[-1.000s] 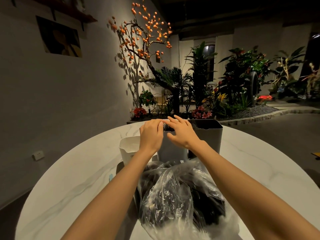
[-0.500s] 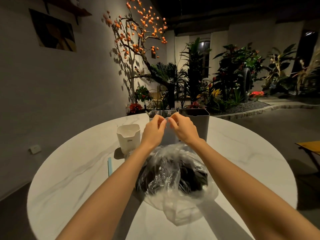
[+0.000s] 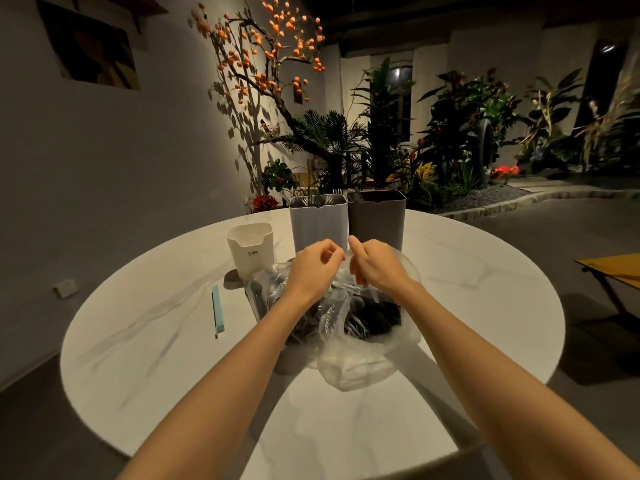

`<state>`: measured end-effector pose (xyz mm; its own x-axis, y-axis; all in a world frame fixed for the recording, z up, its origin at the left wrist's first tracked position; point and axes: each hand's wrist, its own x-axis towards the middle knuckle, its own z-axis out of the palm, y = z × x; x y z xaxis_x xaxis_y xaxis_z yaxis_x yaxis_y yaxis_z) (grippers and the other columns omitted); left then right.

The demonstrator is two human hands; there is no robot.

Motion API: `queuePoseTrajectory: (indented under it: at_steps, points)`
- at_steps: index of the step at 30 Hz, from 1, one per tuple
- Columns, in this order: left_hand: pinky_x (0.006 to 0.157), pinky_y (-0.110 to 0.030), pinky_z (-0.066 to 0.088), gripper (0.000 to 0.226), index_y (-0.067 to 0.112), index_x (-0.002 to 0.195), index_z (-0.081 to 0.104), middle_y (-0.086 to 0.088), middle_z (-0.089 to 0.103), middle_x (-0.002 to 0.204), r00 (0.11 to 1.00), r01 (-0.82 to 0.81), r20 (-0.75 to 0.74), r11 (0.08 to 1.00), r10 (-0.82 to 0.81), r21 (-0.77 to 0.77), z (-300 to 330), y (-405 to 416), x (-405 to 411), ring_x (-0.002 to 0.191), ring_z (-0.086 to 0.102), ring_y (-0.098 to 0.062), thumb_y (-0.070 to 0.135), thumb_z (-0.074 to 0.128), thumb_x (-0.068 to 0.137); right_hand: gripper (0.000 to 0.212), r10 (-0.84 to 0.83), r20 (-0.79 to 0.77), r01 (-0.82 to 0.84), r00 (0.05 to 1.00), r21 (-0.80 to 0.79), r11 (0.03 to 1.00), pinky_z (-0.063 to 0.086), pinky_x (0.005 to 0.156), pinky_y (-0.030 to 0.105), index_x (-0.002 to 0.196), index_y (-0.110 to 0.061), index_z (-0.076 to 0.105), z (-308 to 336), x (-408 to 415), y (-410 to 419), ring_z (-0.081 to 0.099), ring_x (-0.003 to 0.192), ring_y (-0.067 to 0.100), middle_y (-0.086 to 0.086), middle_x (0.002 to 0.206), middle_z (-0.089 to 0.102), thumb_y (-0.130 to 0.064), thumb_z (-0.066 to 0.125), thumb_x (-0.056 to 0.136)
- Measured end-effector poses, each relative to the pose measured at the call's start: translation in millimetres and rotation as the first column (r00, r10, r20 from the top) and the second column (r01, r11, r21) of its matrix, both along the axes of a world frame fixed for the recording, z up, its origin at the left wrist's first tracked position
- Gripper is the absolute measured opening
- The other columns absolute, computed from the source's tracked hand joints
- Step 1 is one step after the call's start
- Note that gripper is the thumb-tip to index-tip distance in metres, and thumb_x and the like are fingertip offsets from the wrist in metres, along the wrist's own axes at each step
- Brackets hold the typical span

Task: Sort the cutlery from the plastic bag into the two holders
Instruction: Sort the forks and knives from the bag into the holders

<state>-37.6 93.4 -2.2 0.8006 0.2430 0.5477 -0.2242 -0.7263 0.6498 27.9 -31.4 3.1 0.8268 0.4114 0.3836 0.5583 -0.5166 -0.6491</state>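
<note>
both hands (image 3: 313, 268) (image 3: 375, 266) pinching the bag (image 3: 346, 327) top, fingers curled on plastic | dark cutlery (image 3: 377, 317) inside | two holders (image 3: 318, 221) (image 3: 376, 216) just behind, far side | white cup (image 3: 250, 249) left

Both hands, the left hand (image 3: 313, 268) and right hand (image 3: 375, 266), are now off the holders' rims and down at the clear plastic bag (image 3: 346, 327), pinching its crumpled top.

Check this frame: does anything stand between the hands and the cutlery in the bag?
Yes. The clear plastic bag wraps the dark cutlery, and the left hand and right hand pinch its gathered top; the film must be opened first.
</note>
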Motion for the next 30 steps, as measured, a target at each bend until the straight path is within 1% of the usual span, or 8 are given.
queuePoseTrajectory:
  at_steps: [3, 5, 8, 12, 15, 23, 27, 30]
  points:
    - [0.102, -0.041, 0.035, 0.021, 0.027, 0.095, 0.066, 0.002, 0.058, 0.115, 0.951, -0.258, -0.093, 0.923, 0.295, 0.287, -16.1, 6.1, -2.5, 0.114, 0.048, -0.018, 0.045, 0.055, 0.090, 0.047, -0.037, -0.015, 0.035, 0.999, -0.089, 0.995, 0.050, 0.082, 0.040, 0.101, -0.002, 0.069, -14.0, -0.2, -9.6, 0.064, 0.083, 0.031, 0.016, 0.086, 0.069, -0.030, 0.032, 0.104]
    - [0.106, -0.044, 0.024, 0.033, 0.031, 0.107, 0.061, 0.001, 0.048, 0.131, 0.899, -0.294, -0.202, 0.878, 0.388, 0.378, -26.7, 11.2, -5.1, 0.128, 0.036, -0.020, 0.056, 0.053, 0.087, 0.046, -0.072, 0.007, 0.072, 0.997, -0.087, 0.994, 0.051, 0.077, 0.040, 0.095, -0.001, 0.069, -25.4, 1.0, -11.7, 0.064, 0.084, 0.030, 0.015, 0.087, 0.069, -0.029, 0.034, 0.103]
    - [0.110, -0.049, 0.024, 0.050, 0.034, 0.118, 0.054, 0.002, 0.049, 0.136, 0.867, -0.232, -0.328, 0.887, 0.375, 0.400, -37.2, 14.5, -5.1, 0.131, 0.038, -0.023, 0.069, 0.049, 0.083, 0.041, -0.118, 0.039, 0.121, 0.992, -0.069, 0.990, 0.042, 0.066, 0.034, 0.073, -0.004, 0.063, -37.0, 5.6, -12.2, 0.057, 0.071, 0.023, 0.010, 0.079, 0.065, -0.023, 0.038, 0.101]
    - [0.111, -0.048, 0.022, 0.064, 0.033, 0.141, 0.041, 0.007, 0.042, 0.148, 0.914, -0.131, -0.316, 0.922, 0.255, 0.365, -34.7, 9.2, -0.1, 0.136, 0.035, -0.020, 0.061, 0.055, 0.084, 0.033, -0.086, 0.114, 0.092, 0.990, -0.053, 0.994, 0.043, 0.092, 0.034, 0.120, -0.004, 0.061, -35.5, 9.1, -10.7, 0.055, 0.109, 0.029, 0.013, 0.121, 0.061, -0.007, 0.043, 0.093]
    - [0.114, -0.051, 0.017, 0.076, 0.029, 0.152, 0.021, 0.006, 0.023, 0.158, 0.918, -0.059, -0.345, 0.927, 0.196, 0.371, -29.9, 4.7, -0.7, 0.144, 0.022, -0.021, 0.039, 0.059, 0.087, 0.042, -0.072, 0.228, 0.078, 0.971, -0.019, 0.997, 0.040, 0.102, 0.038, 0.124, -0.006, 0.059, -33.7, 8.5, -9.8, 0.051, 0.118, 0.029, 0.013, 0.127, 0.059, 0.001, 0.045, 0.086]
    - [0.117, -0.037, 0.023, 0.091, 0.022, 0.154, 0.006, 0.001, 0.007, 0.162, 0.943, 0.108, -0.293, 0.979, -0.155, -0.171, -25.0, 1.5, -1.1, 0.147, 0.015, -0.021, -0.008, 0.048, 0.079, 0.025, -0.135, 0.299, 0.192, 0.945, -0.172, 0.966, 0.048, 0.085, 0.039, 0.103, -0.004, 0.072, -30.3, 7.5, -18.8, 0.057, 0.103, 0.030, 0.012, 0.109, 0.066, -0.007, 0.050, 0.091]
    - [0.100, -0.011, 0.029, 0.089, 0.018, 0.154, 0.006, 0.004, 0.009, 0.159, 0.915, 0.159, -0.333, 0.963, -0.227, -0.220, -19.6, 6.4, -7.3, 0.136, 0.033, -0.009, -0.014, 0.044, 0.081, 0.034, -0.142, 0.158, 0.192, 0.977, -0.365, 0.911, 0.045, 0.079, 0.037, 0.100, -0.001, 0.066, -36.8, 1.5, -12.4, 0.057, 0.100, 0.032, 0.018, 0.112, 0.062, -0.025, 0.042, 0.099]
    - [0.102, -0.014, 0.023, 0.090, 0.014, 0.154, 0.009, 0.000, 0.013, 0.159, 0.917, 0.182, -0.298, 0.944, -0.263, -0.274, -19.0, 8.0, -9.4, 0.144, 0.017, -0.013, -0.005, 0.046, 0.074, 0.051, -0.182, 0.086, 0.201, 0.980, -0.365, 0.909, 0.042, 0.087, 0.038, 0.101, 0.000, 0.065, -31.4, -3.8, -6.3, 0.054, 0.110, 0.035, 0.022, 0.117, 0.061, -0.040, 0.034, 0.102]
